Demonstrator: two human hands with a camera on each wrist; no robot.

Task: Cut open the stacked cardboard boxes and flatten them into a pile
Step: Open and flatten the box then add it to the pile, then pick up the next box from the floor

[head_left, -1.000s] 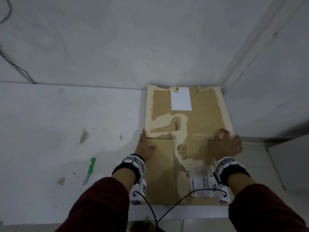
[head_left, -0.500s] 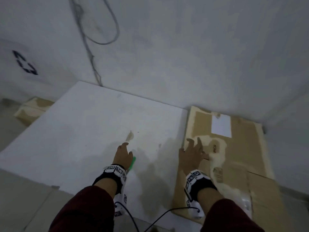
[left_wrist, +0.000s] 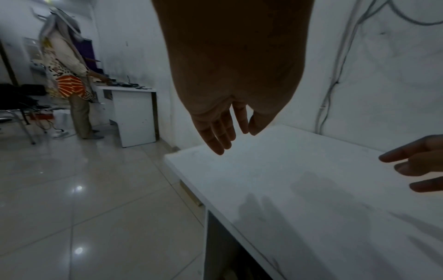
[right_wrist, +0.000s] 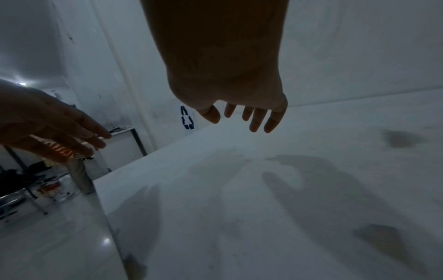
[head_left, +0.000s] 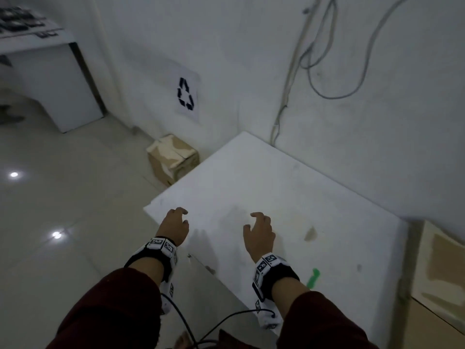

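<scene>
An unopened cardboard box (head_left: 173, 157) stands on the floor against the wall, just beyond the far left corner of the white table (head_left: 289, 197). Flattened cardboard (head_left: 442, 280) lies at the table's right end, partly cut off by the frame. A green-handled knife (head_left: 313, 277) lies on the table beside my right wrist. My left hand (head_left: 176, 221) (left_wrist: 221, 130) hovers over the table's left corner with loosely bent fingers, holding nothing. My right hand (head_left: 259, 227) (right_wrist: 242, 117) hovers over the middle of the table, fingers relaxed and empty.
A recycling sign (head_left: 186, 95) hangs on the wall above the box. Loose cables (head_left: 324, 59) run down the wall behind the table. A white desk (left_wrist: 134, 111) stands far left, with a person (left_wrist: 69, 79) beside it. Tiled floor (head_left: 63, 210) spreads left of the table.
My view has swung left from the flattened cardboard toward the box on the floor. Both hands left the cardboard and moved left over the table; the knife stays on the table.
</scene>
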